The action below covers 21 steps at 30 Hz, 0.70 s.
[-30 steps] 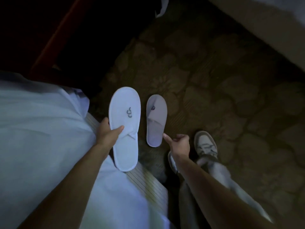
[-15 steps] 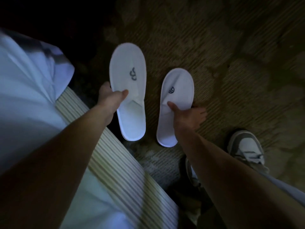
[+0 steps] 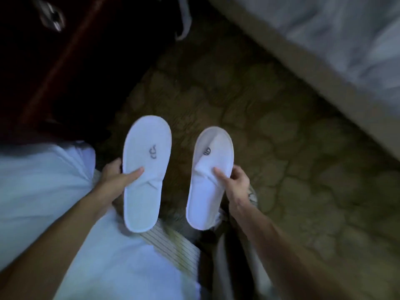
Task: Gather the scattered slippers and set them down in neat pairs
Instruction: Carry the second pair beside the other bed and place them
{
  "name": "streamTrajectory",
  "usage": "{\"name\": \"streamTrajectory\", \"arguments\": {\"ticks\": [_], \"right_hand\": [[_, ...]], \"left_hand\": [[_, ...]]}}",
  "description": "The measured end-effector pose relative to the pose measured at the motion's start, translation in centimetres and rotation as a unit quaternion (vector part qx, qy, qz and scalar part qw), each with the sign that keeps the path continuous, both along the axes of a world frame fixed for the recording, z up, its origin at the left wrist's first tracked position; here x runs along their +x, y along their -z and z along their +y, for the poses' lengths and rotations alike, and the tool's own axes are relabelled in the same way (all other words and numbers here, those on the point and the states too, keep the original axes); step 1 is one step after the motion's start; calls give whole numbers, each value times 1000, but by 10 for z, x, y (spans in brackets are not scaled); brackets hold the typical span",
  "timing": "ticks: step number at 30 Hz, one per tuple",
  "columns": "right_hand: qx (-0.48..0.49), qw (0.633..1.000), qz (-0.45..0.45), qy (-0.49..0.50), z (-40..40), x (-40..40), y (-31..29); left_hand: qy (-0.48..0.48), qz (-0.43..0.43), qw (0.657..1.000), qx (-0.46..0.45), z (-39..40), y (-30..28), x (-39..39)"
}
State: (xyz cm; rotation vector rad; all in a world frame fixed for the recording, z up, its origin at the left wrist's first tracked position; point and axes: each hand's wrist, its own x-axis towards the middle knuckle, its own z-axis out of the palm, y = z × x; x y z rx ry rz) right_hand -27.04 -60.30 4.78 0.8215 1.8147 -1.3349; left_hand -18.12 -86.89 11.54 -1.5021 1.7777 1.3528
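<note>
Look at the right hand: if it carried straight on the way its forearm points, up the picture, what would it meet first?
Probably nothing near: the right hand, holding its slipper, points along the patterned carpet. The way looks free up to the dark furniture, though depth is unclear.
</note>
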Motion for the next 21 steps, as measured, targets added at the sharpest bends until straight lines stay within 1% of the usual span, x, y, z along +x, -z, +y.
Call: {"name": "streamTrajectory", "arguments": {"ticks": [2,5,7,9,11,12,15,17,18,21], "right_hand": [[-19,1000,-21,14,25,-22,-87],[-37,998,-23,45,52,-49,-201],[-56,997,-28,43,66,-66,-264],[-77,996,-11,46,82,-84,-317],[-105,993,20,57,97,-104,-363],[-101,992,44,64,107,-111,-385],[-89,984,110,104,143,-124,-442],[-73,976,150,140,174,-124,-466],[-65,971,159,166,192,-117,-475],[-42,951,155,264,240,-70,-494]], "left_hand": [[6,-4,1000,2,12,-78,-24],[-21,23,999,-15,37,-192,-70],[-28,49,998,5,63,-252,-94],[-24,86,995,34,99,-297,-114],[-17,143,988,59,130,-331,-135],[-7,160,985,68,144,-345,-145],[36,194,975,99,181,-380,-171],[59,211,968,121,201,-398,-188],[84,217,963,138,213,-405,-193],[168,187,954,166,248,-420,-201]]}}
